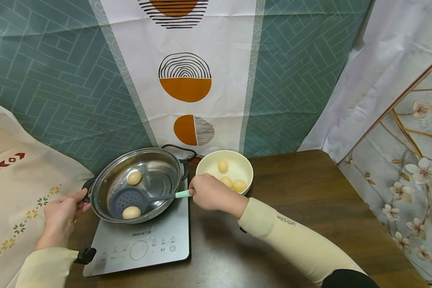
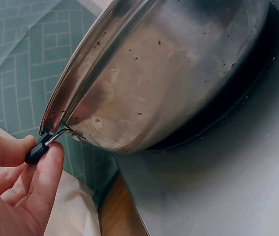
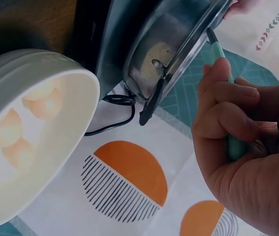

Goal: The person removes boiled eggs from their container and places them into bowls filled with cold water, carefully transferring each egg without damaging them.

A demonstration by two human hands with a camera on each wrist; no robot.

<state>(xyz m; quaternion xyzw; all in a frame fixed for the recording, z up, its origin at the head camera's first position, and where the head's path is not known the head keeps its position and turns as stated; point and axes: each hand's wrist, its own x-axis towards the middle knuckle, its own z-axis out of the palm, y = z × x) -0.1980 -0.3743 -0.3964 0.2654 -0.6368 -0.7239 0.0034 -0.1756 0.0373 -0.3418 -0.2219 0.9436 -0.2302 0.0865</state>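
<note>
My left hand pinches the black left handle of a steel pot between thumb and fingers. My right hand grips the mint-green handle of a grey slotted skimmer. Its perforated head is low inside the pot. One egg lies at the near edge of the skimmer head, overlapping it in the head view. Farther back in the pot is a second egg. Just beyond my right hand stands a cream bowl holding several eggs, partly hidden by the hand.
Under the pot is a flat induction cooker with touch controls at its front. A black cord runs behind the pot. Brown wooden tabletop extends to the right. Patterned cloth hangs along the back.
</note>
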